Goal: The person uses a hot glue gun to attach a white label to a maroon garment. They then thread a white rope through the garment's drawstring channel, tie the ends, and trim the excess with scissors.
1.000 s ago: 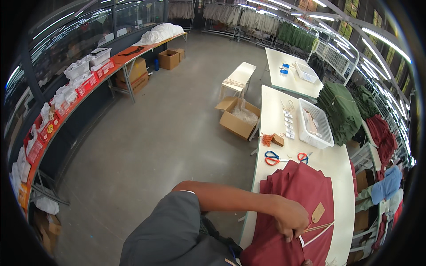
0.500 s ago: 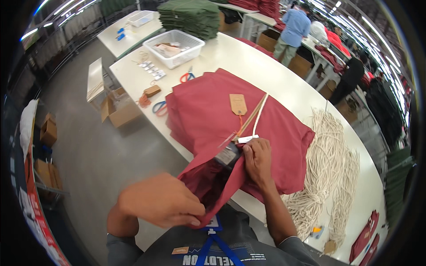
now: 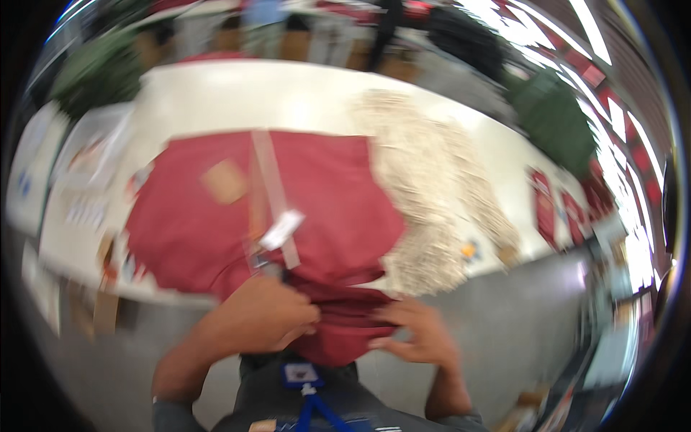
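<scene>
A maroon cloth item (image 3: 288,180) lies spread over the white table (image 3: 209,93), its near end gathered in folds (image 3: 345,317) that hang over the table's front edge. My left hand (image 3: 263,317) is closed on the near edge of the cloth, left of the folds. At their right side my right hand (image 3: 417,331) has thumb and fingers around the cloth's edge. On the cloth rest a brown paper tag (image 3: 224,181), a white label (image 3: 281,230) and a pale flat strip (image 3: 268,169). Motion blur hides finer detail.
Bundles of cream cord (image 3: 410,180) lie right of the cloth. A white plastic basket (image 3: 93,144) stands at the left, with small white tags (image 3: 85,213) near it. Farther right lie narrow maroon pieces (image 3: 543,209). Green cloth (image 3: 97,75) is piled at the far left.
The view has swung to the right. My right hand has left the spot by the white label and is now at the right side of the hanging folds. My left hand has come in beside them.
</scene>
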Motion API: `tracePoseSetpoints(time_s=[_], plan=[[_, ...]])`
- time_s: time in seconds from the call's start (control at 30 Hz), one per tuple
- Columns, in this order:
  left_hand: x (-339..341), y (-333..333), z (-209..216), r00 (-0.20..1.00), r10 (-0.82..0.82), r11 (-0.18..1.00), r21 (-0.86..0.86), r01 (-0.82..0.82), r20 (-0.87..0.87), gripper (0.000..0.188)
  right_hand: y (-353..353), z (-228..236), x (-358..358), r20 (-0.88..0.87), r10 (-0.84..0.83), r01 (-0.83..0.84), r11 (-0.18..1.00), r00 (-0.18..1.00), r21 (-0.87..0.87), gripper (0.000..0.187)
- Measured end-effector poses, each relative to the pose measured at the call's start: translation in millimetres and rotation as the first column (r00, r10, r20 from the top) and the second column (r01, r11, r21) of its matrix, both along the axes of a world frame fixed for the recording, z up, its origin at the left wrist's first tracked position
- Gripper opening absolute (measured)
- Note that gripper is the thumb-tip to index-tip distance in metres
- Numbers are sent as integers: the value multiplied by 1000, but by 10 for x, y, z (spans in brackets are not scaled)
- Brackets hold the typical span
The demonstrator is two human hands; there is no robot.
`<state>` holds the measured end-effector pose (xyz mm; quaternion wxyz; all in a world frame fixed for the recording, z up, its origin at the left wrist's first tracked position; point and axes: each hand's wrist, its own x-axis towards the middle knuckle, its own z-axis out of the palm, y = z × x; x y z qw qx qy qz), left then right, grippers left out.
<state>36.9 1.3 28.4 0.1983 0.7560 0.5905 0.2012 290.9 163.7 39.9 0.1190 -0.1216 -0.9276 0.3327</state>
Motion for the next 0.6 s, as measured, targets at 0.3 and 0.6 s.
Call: tracePoseSetpoints(time_s=[0.3, 0.6], plan=[[-175, 586, -113, 974, -185, 976, -89, 197, 129, 17, -916, -512, 44, 304, -476, 508, 860, 825, -33, 29], [-521, 574, -250, 968, -250, 968, -2, 250, 2, 23, -895, -865, -937, 152, -552, 570, 809, 820, -141, 25]])
